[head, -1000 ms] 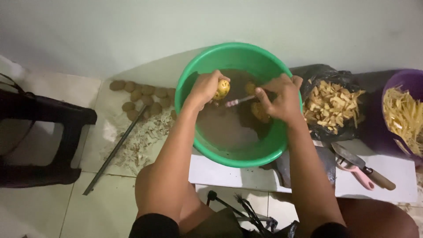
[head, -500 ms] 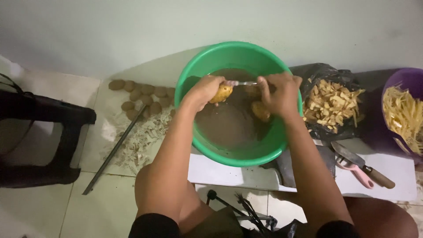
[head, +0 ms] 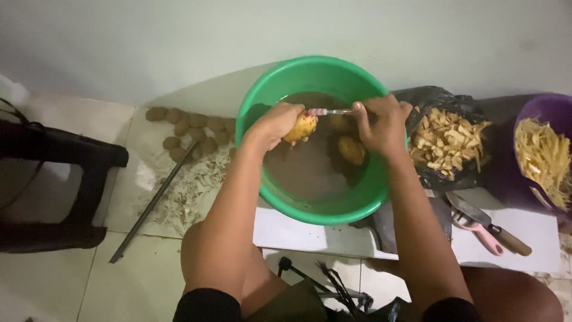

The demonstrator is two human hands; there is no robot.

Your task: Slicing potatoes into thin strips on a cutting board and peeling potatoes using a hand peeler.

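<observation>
Left hand: the left hand [head: 275,122] was closed around a partly peeled potato [head: 301,126], held over the murky water of the green basin [head: 262,98].
Right hand: the right hand [head: 381,125] had its grip shut on a small peeler [head: 329,111], whose metal end pointed left toward the potato.
Change over the last second: the peeler had been angled low across the water a second ago; it then rose to lie almost level near the far rim, its tip just beside the top of the potato. The potato had tilted a little in the left grip, yellow flesh turned up.
Meaning: judged from this, another peeling stroke was being set up on skin not yet removed.
In the basin: two more potatoes [head: 351,149] sat in the water below the right hand.
Around: unpeeled potatoes [head: 187,128] and peelings [head: 190,191] lay on the floor at left; cut potato pieces [head: 448,142] filled a black bag at right, beside a purple bowl [head: 551,107] of strips.
</observation>
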